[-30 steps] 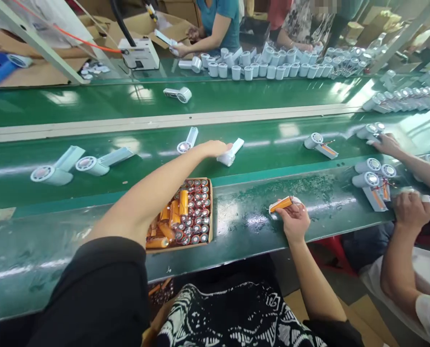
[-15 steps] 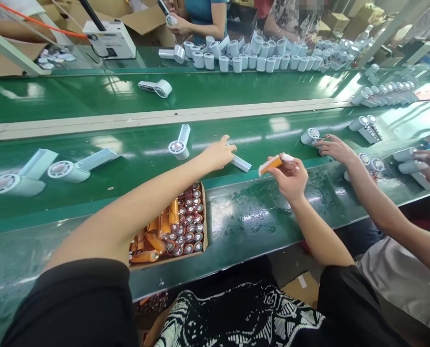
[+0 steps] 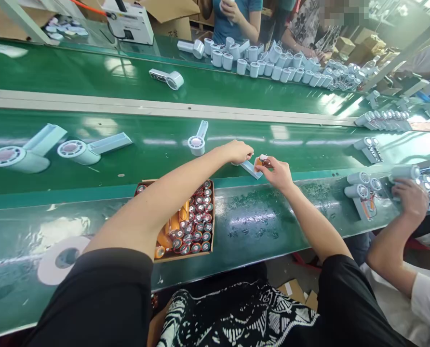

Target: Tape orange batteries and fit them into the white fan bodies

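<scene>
A light-blue handheld fan housing lies on the green belt in front of me, its open handle slanting toward the right. My left hand is closed over its round head and hides most of it; the fingertips are partly out of sight. Just above the end of the handle, my right hand pinches an orange battery with a white end and a dark wire. Under my left forearm, a cardboard box holds many orange wrapped batteries, several lying and many standing on end.
More fan housings lie on the belt, one just beyond my left forearm. A white roll rests by my left elbow. A co-worker's hand touches housings at the right. Across the line, many housings crowd a ledge.
My left hand has gone from spread fingers to closed over the housing's head. My right hand has brought the battery left to the handle. The co-worker's arm has drawn back right.
</scene>
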A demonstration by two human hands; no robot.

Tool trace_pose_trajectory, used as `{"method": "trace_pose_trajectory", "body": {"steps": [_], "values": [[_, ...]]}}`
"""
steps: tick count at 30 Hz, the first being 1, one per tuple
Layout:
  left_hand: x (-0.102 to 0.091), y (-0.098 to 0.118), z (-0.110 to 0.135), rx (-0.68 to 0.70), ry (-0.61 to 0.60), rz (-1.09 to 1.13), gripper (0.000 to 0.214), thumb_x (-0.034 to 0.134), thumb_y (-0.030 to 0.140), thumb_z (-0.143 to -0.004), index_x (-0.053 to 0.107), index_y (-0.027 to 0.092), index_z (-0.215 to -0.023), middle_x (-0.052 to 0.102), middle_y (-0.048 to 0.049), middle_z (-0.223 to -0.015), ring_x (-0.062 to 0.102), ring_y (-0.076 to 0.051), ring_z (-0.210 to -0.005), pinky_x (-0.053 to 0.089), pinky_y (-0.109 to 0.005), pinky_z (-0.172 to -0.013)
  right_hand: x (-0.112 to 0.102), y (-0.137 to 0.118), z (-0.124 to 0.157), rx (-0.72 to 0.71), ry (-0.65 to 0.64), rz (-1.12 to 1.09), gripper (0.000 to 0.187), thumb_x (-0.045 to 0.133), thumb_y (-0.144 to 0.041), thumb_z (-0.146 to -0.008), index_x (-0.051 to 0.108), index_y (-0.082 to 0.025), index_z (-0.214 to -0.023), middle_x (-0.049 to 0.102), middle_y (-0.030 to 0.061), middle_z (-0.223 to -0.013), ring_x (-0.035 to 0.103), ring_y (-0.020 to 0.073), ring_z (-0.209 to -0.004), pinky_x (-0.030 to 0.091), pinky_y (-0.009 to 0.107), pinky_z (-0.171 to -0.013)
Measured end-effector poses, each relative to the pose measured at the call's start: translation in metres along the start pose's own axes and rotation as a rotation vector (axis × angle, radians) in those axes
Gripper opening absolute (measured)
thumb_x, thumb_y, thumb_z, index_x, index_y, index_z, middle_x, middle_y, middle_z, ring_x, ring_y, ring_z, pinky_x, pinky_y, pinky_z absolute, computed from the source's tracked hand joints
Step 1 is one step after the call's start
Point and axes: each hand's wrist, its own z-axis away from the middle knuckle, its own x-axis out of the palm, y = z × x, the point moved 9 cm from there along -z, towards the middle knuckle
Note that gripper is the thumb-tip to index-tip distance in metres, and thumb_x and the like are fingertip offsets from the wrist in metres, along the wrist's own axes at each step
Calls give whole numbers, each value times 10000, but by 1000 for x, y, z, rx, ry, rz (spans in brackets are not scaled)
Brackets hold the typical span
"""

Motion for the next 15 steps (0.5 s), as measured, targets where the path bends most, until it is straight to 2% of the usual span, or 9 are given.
{"method": "trace_pose_trajectory", "body": {"steps": [5,10,12,15], "values": [[-3,-1,-5,-6,41,36,337,587,259,-901,778,247,-1178,797,-70,-1144,704,-253,-1067,498,-305,-921,6,-17,0,-57,-159,289,127,705,-317,-982,729,-215,-1053,828,84,-994,789,268,-924,486,286,-736],[-5,0,-11,-18,86,65,312,590,220,-898,791,225,-1137,800,-76,-1136,700,-245,-1052,496,-297,-912,3,-22,-4,51,-277,575,217,665,-386,-1031,705,-215,-1159,814,112,-946,751,306,-834,365,301,-647],[-4,1,-15,-18,100,82,300,598,215,-898,797,212,-1122,800,-81,-1134,699,-248,-1061,493,-297,-921,3,-25,-6,73,-314,647,253,643,-395,-1049,698,-209,-1211,809,130,-965,745,318,-850,357,308,-650],[-4,1,-19,-22,120,107,290,628,219,-881,804,212,-1111,799,-76,-1152,695,-243,-1075,486,-285,-936,14,-30,-7,48,-415,724,285,590,-395,-1078,693,-217,-1275,803,141,-998,749,335,-913,390,315,-680]]}}
